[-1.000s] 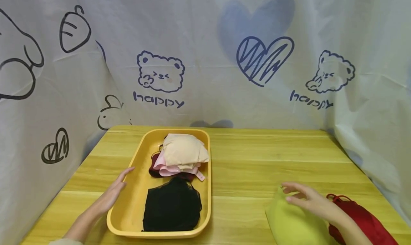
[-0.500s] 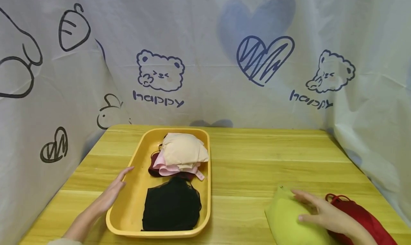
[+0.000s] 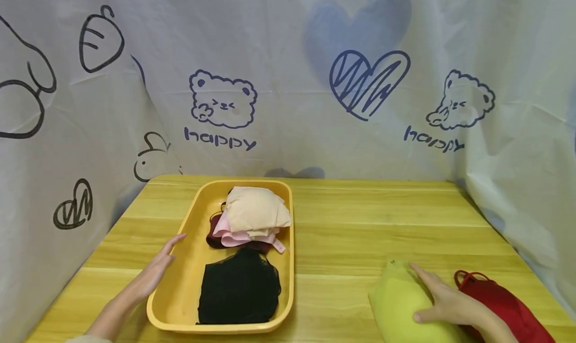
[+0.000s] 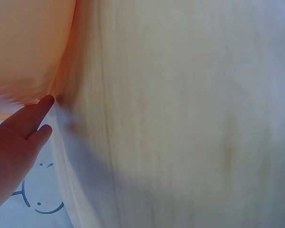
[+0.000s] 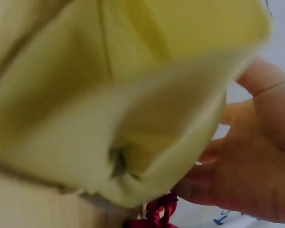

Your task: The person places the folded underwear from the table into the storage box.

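Note:
In the head view, my left hand (image 3: 155, 275) rests with extended fingers against the left wall of the yellow plastic tray (image 3: 155, 295). The left wrist view shows its fingertips right at the tray's edge. A yellow bra (image 3: 396, 303) with a smooth, rounded cup lies on the table at the front right. My right hand (image 3: 450, 300) lies over its right side, thumb and index finger spread apart. From the right wrist view, the yellow fabric covers part of those fingers. A red bra (image 3: 508, 303) with thin looped straps sits just right of it, partly behind my forearm.
Inside the tray, a black folded garment (image 3: 240, 288) lies at the near end. A beige garment (image 3: 256, 208) is stacked on pink (image 3: 229, 234) and dark red pieces at the far end. A white curtain (image 3: 288, 58) with drawings encloses the wooden table (image 3: 351, 218).
My right hand has come down and slightly back over the yellow bra, its thumb and index finger spreading wider. The left hand stays at the tray's edge.

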`<state>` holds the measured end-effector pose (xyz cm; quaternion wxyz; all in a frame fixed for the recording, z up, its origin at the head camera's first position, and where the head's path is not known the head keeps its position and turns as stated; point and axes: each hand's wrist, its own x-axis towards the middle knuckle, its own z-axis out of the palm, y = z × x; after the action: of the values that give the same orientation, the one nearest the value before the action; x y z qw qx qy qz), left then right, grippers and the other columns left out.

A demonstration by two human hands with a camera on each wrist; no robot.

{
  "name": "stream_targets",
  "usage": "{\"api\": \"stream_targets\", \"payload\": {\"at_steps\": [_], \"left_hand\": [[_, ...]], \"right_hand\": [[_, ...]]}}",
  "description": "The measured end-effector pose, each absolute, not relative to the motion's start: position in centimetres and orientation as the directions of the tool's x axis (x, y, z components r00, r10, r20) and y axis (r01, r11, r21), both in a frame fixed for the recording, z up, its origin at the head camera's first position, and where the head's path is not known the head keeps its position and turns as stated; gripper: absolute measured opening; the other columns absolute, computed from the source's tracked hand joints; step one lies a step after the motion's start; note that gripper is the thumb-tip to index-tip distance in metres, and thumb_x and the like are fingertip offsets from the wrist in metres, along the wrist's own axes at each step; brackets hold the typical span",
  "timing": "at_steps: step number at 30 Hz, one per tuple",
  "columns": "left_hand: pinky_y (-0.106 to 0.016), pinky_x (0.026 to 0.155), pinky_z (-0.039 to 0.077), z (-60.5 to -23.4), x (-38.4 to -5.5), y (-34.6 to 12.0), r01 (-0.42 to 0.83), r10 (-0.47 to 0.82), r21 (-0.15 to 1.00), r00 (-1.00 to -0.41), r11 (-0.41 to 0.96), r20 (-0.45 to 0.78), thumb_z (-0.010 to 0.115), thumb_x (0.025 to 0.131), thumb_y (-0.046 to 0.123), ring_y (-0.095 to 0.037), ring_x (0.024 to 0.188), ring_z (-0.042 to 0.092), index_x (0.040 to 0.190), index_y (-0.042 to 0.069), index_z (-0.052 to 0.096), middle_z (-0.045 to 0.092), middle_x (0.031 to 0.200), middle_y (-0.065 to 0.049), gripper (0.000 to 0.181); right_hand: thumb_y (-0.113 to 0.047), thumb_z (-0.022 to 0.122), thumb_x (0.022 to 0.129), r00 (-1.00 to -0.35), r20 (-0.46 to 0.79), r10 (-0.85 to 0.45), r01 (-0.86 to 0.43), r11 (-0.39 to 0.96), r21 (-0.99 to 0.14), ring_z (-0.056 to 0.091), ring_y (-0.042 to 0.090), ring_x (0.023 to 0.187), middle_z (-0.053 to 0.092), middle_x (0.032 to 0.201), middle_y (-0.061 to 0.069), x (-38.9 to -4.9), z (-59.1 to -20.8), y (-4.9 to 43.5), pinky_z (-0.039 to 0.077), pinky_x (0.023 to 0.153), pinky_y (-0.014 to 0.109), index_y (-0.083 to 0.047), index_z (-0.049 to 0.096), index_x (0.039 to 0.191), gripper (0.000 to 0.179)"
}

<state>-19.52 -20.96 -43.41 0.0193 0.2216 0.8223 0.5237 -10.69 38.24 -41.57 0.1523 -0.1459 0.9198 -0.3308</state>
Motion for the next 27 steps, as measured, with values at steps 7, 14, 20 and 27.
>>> {"api": "stream_targets", "payload": {"at_steps": [7,14,20,27], "left_hand": [[-0.063,0.100,0.007,-43.1,-19.7,-20.9,0.306,0.367,0.874,-0.916,0.378,0.162,0.024,0.093,0.002,-0.048,0.127,0.007,0.138,-0.006,0.022,0.016,0.142,-0.033,0.046],[-0.068,0.095,0.006,-43.1,-19.6,-20.9,0.308,0.370,0.874,-0.915,0.375,0.164,0.024,0.093,0.002,-0.048,0.127,0.006,0.137,-0.007,0.022,0.016,0.142,-0.033,0.045],[-0.061,0.101,0.006,-43.2,-19.5,-21.0,0.307,0.367,0.878,-0.915,0.368,0.166,0.024,0.094,0.003,-0.045,0.128,0.006,0.138,-0.006,0.022,0.016,0.142,-0.032,0.045],[-0.034,0.107,0.009,-43.2,-19.5,-21.0,0.321,0.366,0.868,-0.913,0.380,0.177,0.024,0.094,0.004,-0.037,0.131,0.009,0.139,-0.005,0.022,0.017,0.142,-0.032,0.045]], "right_hand": [[-0.035,0.073,0.072,-0.940,-0.211,-0.268,-0.078,0.772,-0.631,0.019,0.060,0.121,0.019,0.138,0.041,-11.5,-41.5,37.3,0.027,0.087,0.069,0.010,0.012,0.141,0.102],[-0.034,0.070,0.076,-0.950,-0.209,-0.231,-0.054,0.783,-0.620,0.037,0.057,0.113,0.029,0.133,0.042,-11.9,-41.7,36.9,0.038,0.082,0.063,0.006,0.016,0.141,0.094],[-0.034,0.068,0.078,-0.950,-0.203,-0.235,-0.055,0.771,-0.634,0.040,0.054,0.112,0.032,0.132,0.041,-12.0,-41.0,36.2,0.040,0.080,0.061,0.003,0.018,0.142,0.089],[-0.031,0.066,0.082,-0.957,-0.112,-0.268,-0.109,0.690,-0.716,0.024,0.056,0.122,0.021,0.142,0.034,-11.9,-39.1,34.8,0.032,0.085,0.068,-0.004,0.016,0.144,0.084]]}}
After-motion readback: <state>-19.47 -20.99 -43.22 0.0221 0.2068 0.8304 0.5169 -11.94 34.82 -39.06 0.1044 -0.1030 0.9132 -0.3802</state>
